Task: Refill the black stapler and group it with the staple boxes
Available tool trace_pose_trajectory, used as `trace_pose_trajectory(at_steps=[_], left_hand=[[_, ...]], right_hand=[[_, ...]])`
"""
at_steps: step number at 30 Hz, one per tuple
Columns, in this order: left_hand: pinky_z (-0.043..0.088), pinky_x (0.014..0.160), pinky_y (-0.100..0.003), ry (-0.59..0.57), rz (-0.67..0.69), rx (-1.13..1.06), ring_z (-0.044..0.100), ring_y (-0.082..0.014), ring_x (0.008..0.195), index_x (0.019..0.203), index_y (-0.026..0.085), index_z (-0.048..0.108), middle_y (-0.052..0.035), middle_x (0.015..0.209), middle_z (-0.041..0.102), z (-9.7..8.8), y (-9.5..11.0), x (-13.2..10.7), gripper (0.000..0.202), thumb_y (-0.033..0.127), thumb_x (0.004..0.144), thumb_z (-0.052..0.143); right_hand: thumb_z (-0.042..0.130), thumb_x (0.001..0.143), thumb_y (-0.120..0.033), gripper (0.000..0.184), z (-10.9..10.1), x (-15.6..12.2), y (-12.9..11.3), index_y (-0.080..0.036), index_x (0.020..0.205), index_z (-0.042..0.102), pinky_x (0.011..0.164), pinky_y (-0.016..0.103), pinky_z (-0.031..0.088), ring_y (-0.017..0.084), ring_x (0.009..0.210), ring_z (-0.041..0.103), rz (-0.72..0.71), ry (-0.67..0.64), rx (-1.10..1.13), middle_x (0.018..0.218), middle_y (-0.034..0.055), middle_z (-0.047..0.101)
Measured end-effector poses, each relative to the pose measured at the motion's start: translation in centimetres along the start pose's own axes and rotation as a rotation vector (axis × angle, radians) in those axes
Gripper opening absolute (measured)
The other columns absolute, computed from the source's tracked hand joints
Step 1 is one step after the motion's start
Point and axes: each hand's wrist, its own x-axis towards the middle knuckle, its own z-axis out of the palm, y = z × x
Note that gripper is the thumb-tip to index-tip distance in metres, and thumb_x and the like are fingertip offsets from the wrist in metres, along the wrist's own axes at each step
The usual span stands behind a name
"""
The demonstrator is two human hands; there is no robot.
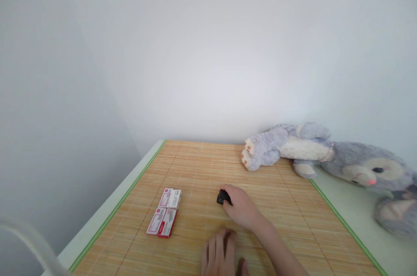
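Seemingly black object (pixel 223 197), red and white boxes (pixel 162 214), green-edged tan mat (pixel 195 171)

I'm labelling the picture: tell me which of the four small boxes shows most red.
The near right box has a broad red area; the near left box, far left box and far right box look mostly white.

The right grip (pixel 237 207), a bare hand, joins a slim, smooth forearm (pixel 282 247), uncovered as far as it shows. The left grip (pixel 219 256), equally bare, has slender fingers (pixel 212 250), slightly blurred.
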Motion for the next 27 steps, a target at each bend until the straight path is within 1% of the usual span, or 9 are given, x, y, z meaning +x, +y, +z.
trace_pose_trajectory(at_steps=[2, 5, 8, 11, 14, 18, 20, 23, 27], left_hand=[[0.043, 0.118, -0.056, -0.036, -0.009, -0.021, 0.05, -0.0364, 0.142, 0.146, 0.026, 0.06, -0.0064, 0.157, 0.052, -1.5, -0.5, 1.9, 0.061, 0.05, 0.089, 0.062], [0.024, 0.128, -0.061, -0.086, 0.061, -0.034, 0.031, -0.0349, 0.155, 0.158, 0.024, 0.043, -0.0041, 0.168, 0.034, -3.5, -1.0, 4.3, 0.068, 0.05, 0.096, 0.052], [0.014, 0.13, -0.062, -0.135, 0.105, -0.022, 0.023, -0.0332, 0.159, 0.159, 0.023, 0.042, -0.0044, 0.169, 0.032, -4.2, -0.9, 5.5, 0.065, 0.052, 0.101, 0.043], [0.012, 0.13, -0.065, -0.155, 0.091, -0.009, 0.022, -0.0341, 0.159, 0.158, 0.024, 0.044, -0.0033, 0.168, 0.033, -4.1, -0.7, 5.6, 0.064, 0.054, 0.101, 0.041], [0.01, 0.128, -0.069, -0.131, 0.069, -0.001, 0.021, -0.0357, 0.159, 0.16, 0.027, 0.04, -0.0017, 0.169, 0.03, -3.6, -0.6, 5.4, 0.064, 0.053, 0.101, 0.041], [0.009, 0.127, -0.071, -0.082, 0.062, 0.015, 0.02, -0.0336, 0.159, 0.164, 0.033, 0.023, 0.0015, 0.171, 0.023, -2.9, -0.8, 5.2, 0.068, 0.052, 0.101, 0.039], [0.008, 0.127, -0.071, -0.06, 0.062, 0.025, 0.02, -0.0324, 0.159, 0.165, 0.035, 0.017, 0.0034, 0.171, 0.02, -2.5, -0.9, 5.2, 0.069, 0.051, 0.101, 0.039], [0.006, 0.127, -0.071, -0.04, 0.062, 0.033, 0.019, -0.0312, 0.16, 0.165, 0.036, 0.013, 0.0048, 0.171, 0.017, -2.1, -1.0, 5.1, 0.07, 0.049, 0.102, 0.038], [0.007, 0.128, -0.068, -0.034, 0.055, 0.037, 0.016, -0.0284, 0.161, 0.166, 0.036, 0.01, 0.0065, 0.172, 0.016, -1.9, -1.0, 5.0, 0.071, 0.05, 0.102, 0.037]], right_hand=[[0.062, 0.08, -0.014, 0.032, -0.8, -0.4, 0.9, -0.027, 0.108, 0.07, 0.091, 0.028, 0.042, 0.019, 0.102, 0.067, -0.017, 0.011, -0.001, 0.106, -0.0004, 0.075], [0.069, 0.082, -0.026, 0.014, -0.6, -0.7, 1.0, -0.026, 0.096, 0.07, 0.095, 0.031, 0.04, 0.02, 0.098, 0.065, -0.011, 0.069, -0.017, 0.098, -0.0009, 0.074], [0.07, 0.084, -0.035, 0.011, 0.7, -0.6, 0.3, -0.025, 0.085, 0.069, 0.092, 0.034, 0.038, 0.021, 0.091, 0.063, 0.052, 0.205, -0.018, 0.088, 0.0001, 0.073], [0.066, 0.086, -0.032, 0.01, 1.9, -0.5, -0.1, -0.026, 0.081, 0.072, 0.082, 0.033, 0.038, 0.021, 0.085, 0.062, 0.116, 0.341, 0.013, 0.084, 0.0005, 0.073], [0.068, 0.084, -0.033, 0.01, 2.2, -0.3, 0.1, -0.026, 0.082, 0.075, 0.079, 0.032, 0.04, 0.021, 0.082, 0.062, 0.142, 0.466, 0.286, 0.085, 0.0012, 0.074], [0.076, 0.079, -0.041, 0.019, 1.5, 0.3, 1.5, -0.022, 0.081, 0.076, 0.077, 0.032, 0.048, 0.021, 0.077, 0.066, 0.145, 0.579, 0.695, 0.082, 0.0024, 0.076], [0.076, 0.08, -0.043, 0.023, 1.1, 0.6, 2.7, -0.02, 0.081, 0.075, 0.083, 0.032, 0.052, 0.021, 0.086, 0.069, 0.149, 0.645, 0.811, 0.089, 0.0045, 0.077], [0.074, 0.081, -0.046, 0.026, 0.6, 0.6, 4.8, -0.02, 0.081, 0.071, 0.098, 0.034, 0.053, 0.021, 0.099, 0.071, 0.194, 0.83, 1.043, 0.093, 0.0041, 0.077], [0.062, 0.086, -0.048, 0.026, 0.2, -0.3, 7.8, -0.023, 0.092, 0.067, 0.103, 0.04, 0.056, 0.019, 0.101, 0.073, 0.318, 1.024, 1.368, 0.092, 0.0001, 0.075]])
